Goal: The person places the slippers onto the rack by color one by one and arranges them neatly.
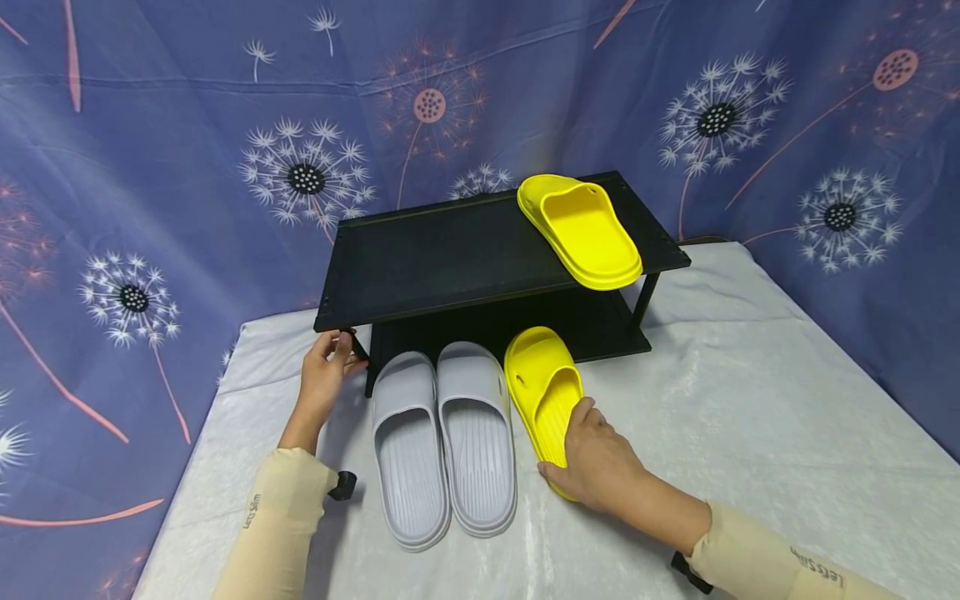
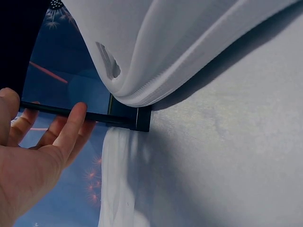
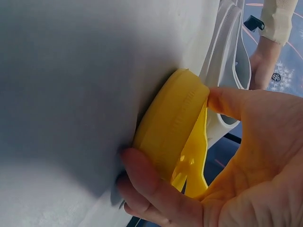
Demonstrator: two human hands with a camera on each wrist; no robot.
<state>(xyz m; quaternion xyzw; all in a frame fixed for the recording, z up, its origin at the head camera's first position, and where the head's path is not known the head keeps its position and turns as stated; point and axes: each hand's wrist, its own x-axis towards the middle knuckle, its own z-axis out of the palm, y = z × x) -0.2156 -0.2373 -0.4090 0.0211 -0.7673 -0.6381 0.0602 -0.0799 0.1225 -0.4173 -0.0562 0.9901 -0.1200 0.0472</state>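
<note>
Head view: grasping the near yellow slipper [image 1: 536, 358] by its heel end with the right grip [image 1: 607, 467], just right of centre, aiming it toe-first at the black rack [image 1: 427, 258]. Grasping a left-end post [image 2: 99, 117] with the left grip [image 1: 322, 375], left of centre, apparently steadying the rack. Judging the step in hand: handling one shoe of a yellow pair, either setting down or picking up; not telling which from one moment. Not telling, either, about full contact between sole and surface [image 1: 750, 400].

Calling next, as a guess, for a small lining-up of the toe, then either letting go of the heel or lifting clear, while holding the post firmly against any nudge.

Noting the other yellow slipper [image 1: 600, 242] lying on the top shelf [image 1: 450, 250], upper right of centre, with its heel at the front edge. Noting grey slippers [image 1: 472, 375] sitting side by side at lower centre, close on the left, hemming in any sideways move. Watching for the lower shelf [image 1: 607, 333], possibly catching the toe. Seeing a dandelion-print curtain [image 1: 540, 100] hanging across the upper frame.
</note>
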